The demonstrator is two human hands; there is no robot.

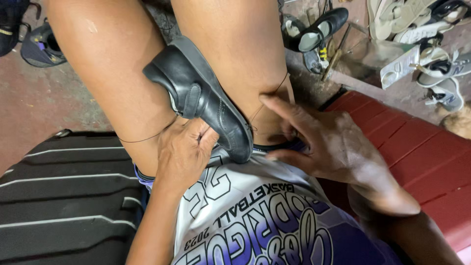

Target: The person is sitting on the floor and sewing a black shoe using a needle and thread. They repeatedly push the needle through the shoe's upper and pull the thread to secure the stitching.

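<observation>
- Two hands work a small black leather slip-on shoe clamped between the bare knees.
- Left hand, fingers curled, pinches a thin dark thread below the sole.
- Right hand, fingers spread, rests on the right knee.
- Stitching seems under way; next, the thread wants a steady, taut pull.

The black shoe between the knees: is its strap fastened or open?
Fastened, as far as shows. The strap lies flat across the top of the black shoe, which is wedged between the knees; the left hand touches its lower side.
</observation>
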